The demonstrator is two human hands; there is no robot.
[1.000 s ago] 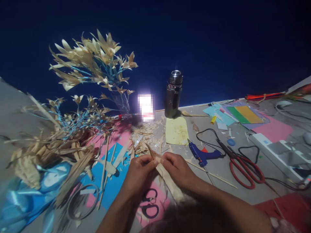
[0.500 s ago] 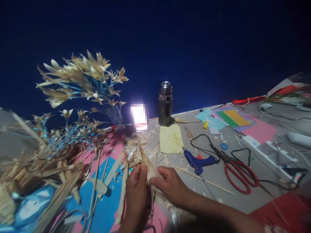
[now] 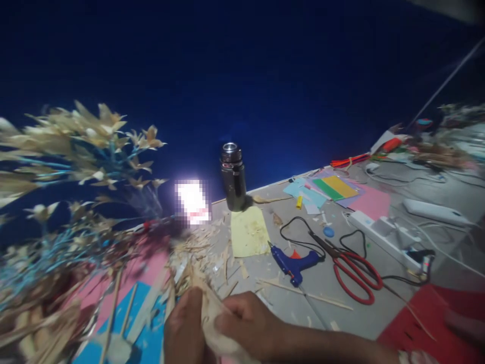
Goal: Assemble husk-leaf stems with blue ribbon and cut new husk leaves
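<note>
A pale, dry strip that looks like corn husk (image 3: 207, 308) runs between my two hands near the bottom centre. My left hand (image 3: 185, 323) is closed on its left edge, fingers curled. From the right, my right hand (image 3: 250, 323) pinches the same husk between thumb and fingers. The husk's lower end passes out of the frame. Just beyond the hands lie shavings and husk scraps (image 3: 197, 245). A blue glue gun (image 3: 295, 263) rests on the table to the right of them.
Red-handled scissors (image 3: 358, 275), a power strip (image 3: 386, 242) and cords lie to the right. A dark flask (image 3: 233, 177) stands at the back, behind a yellow paper (image 3: 250, 232). Husk flowers on blue stems (image 3: 102, 146) rise at left. Coloured sheets (image 3: 333, 188) lie farther back.
The view has turned to the right, so the table things sit farther left. Both hands appear lower and more to the left, still holding the husk, which looks more spread out.
</note>
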